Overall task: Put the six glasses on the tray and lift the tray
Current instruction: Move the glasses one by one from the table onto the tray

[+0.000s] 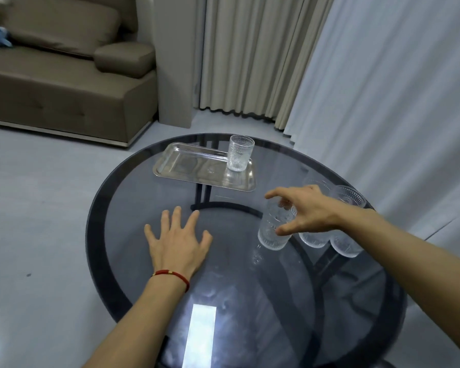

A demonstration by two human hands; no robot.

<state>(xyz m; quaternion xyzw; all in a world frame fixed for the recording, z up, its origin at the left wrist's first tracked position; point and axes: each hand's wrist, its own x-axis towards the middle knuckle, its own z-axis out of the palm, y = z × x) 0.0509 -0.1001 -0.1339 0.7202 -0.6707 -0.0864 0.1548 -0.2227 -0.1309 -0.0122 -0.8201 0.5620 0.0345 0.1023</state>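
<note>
A steel tray (197,166) lies on the far side of a round dark glass table (117,208). One ribbed clear glass (239,156) stands upright on the tray's right end. My right hand (308,211) reaches in from the right and spans a second glass (272,236), index finger at its far rim and thumb on its near side. Two more glasses (312,240) (347,247) stand just behind it, partly hidden by my hand and wrist. My left hand (178,243) rests flat on the table, fingers spread, holding nothing.
A brown sofa (64,83) stands at the back left on a pale floor. Beige and white curtains (369,88) hang behind and right of the table. Table legs show through the glass top. A bright light reflection (201,333) lies near the front.
</note>
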